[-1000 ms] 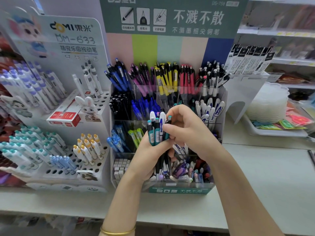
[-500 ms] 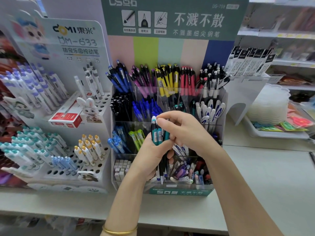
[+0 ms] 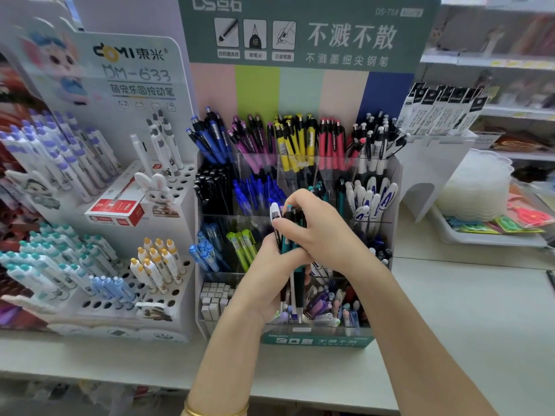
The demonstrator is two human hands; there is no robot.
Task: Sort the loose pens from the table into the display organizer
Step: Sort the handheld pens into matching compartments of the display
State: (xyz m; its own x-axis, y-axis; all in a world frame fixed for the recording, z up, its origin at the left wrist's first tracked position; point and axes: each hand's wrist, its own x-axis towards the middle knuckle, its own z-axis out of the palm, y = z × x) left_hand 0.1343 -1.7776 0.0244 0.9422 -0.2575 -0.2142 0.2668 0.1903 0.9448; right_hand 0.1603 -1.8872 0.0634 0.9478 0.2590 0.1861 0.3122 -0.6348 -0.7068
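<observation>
the sorting is judged well advanced but not finished: most compartments of the display organizer point(image 3: 397, 181) are already filled by colour, with blue pens point(image 3: 210, 136), purple pens point(image 3: 252, 139), yellow pens point(image 3: 295, 142), red pens point(image 3: 330, 142) and black-and-white pens point(image 3: 372, 145) stood upright along the back row, while a bundle of pens point(image 3: 285, 244) is not yet placed. the bundle is held upright in front of the organizer's middle rows, above the table point(image 3: 450, 325); whether its lower tips touch the front compartment cannot be told. the two hands are brought together on it: the barrels are gripped from below by the left hand point(image 3: 267, 277), and the upper ends are covered and pinched by the curled fingers of the right hand point(image 3: 327, 232). which single pen is being picked out cannot be told. a mixed heap point(image 3: 330, 304) is seen lying in the front compartment, so further sorting may be left there. the bundle is made up of slim click pens, mostly with teal barrels and dark grips, with one white-topped pen point(image 3: 274, 213) at its left side; the buttons are turned up and the tips down, and a few barrels hang lower than the rest. a teal group point(image 3: 319, 187) is partly hidden behind the right hand in the middle row, and that slot is judged the likely destination.
</observation>
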